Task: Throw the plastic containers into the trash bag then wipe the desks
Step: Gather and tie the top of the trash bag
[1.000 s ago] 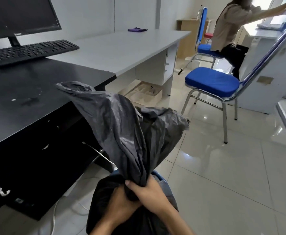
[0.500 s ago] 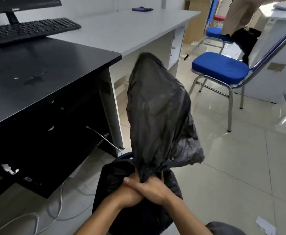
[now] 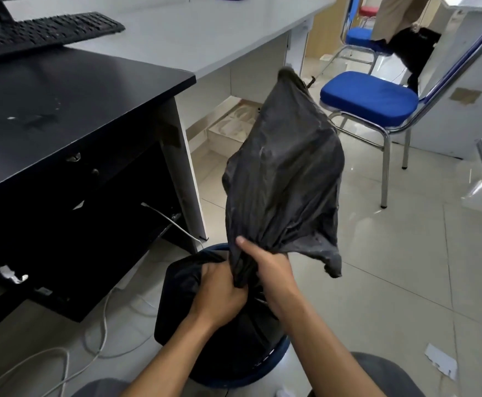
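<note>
The right hand [image 3: 270, 272] and, just beneath it, the left hand [image 3: 221, 295] both clench the bunched neck of the trash bag [image 3: 285, 173], whose loose top stands upright beyond the hands while its body sits below them in the blue bin [image 3: 281, 349].

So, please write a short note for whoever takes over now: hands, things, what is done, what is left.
Left hand: grips the gathered neck of the bag.
Right hand: grips the same neck, just above.
Bag: sits in the blue bin beside the black desk; its loose top stands above the hands.
Done: no containers in view on either desk; probably in the bag, whose inside is hidden.
Left: close the bag, then wipe the black desk, which shows pale marks, and the grey desk.
</note>
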